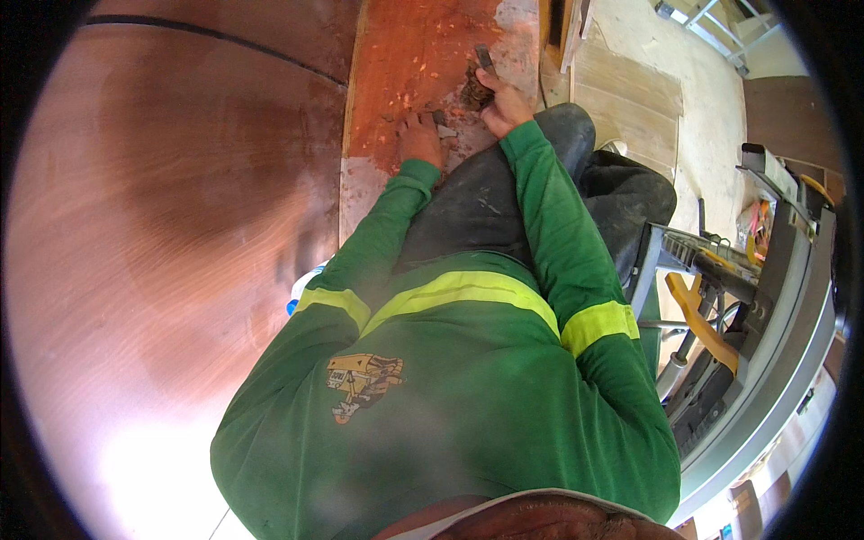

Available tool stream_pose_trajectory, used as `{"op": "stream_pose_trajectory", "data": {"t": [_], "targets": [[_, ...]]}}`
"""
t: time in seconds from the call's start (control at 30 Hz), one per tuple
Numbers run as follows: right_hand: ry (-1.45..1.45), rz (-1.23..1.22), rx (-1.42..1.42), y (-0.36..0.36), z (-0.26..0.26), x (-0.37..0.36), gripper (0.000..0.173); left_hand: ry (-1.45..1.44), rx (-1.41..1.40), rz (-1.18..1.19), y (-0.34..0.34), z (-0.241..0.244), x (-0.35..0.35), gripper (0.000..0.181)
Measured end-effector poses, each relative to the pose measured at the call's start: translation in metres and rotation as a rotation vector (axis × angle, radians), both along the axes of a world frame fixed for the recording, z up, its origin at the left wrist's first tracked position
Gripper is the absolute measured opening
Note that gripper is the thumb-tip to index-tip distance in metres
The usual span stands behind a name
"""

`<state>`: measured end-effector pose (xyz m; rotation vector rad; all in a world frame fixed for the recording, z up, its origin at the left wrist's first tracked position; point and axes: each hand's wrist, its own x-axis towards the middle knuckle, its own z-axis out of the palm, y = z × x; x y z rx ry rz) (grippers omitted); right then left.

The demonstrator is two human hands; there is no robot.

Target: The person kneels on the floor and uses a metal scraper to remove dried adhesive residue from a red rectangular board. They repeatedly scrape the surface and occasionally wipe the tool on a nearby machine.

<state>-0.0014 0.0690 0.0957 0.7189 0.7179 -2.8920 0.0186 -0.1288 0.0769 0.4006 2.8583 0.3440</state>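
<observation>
My right hand [507, 109] is closed around a dark flat-ended tool [484, 59]. A rough brown clump [476, 91] sits against the tool and my fingers; I cannot tell what it is made of. To its left, my left hand [420, 140] rests low over a board [385, 74] that is coated red-orange in a patchy way, with bare pale areas. A small dark piece [439, 117] and a pale grey flat piece [445, 131] are at my left fingers and thumb. Whether that hand grips them is unclear. Loose bits and dark smears lie around both hands.
A large glossy wood-grain panel [223, 148] stands along the left. At the right is a metal machine frame [776, 297] with a yellow lever [698, 317]. An aluminium ladder [715, 30] is at the upper right. A white and blue object [304, 287] shows behind my left elbow.
</observation>
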Motion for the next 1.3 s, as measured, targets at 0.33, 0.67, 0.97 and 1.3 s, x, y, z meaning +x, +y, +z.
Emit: {"op": "stream_pose_trajectory", "data": {"t": [0.33,0.67,0.97,1.3], "targets": [[-0.062,0.055,0.092,-0.006,-0.014,-0.004,0.02,-0.07,0.075,-0.055,0.001,0.02,-0.023,0.081],[-0.039,0.071,0.093,-0.009,-0.011,-0.005,0.026,-0.25,0.31,-0.077,-0.044,-0.055,-0.066,0.06],[-0.12,0.114,0.201,-0.017,-0.03,-0.011,0.028,-0.498,0.68,0.286,-0.091,-0.024,-0.079,0.033],[-0.147,0.296,0.048,-0.01,-0.011,-0.006,0.022,-0.412,0.639,0.017,0.007,0.13,-0.07,0.037]]}}
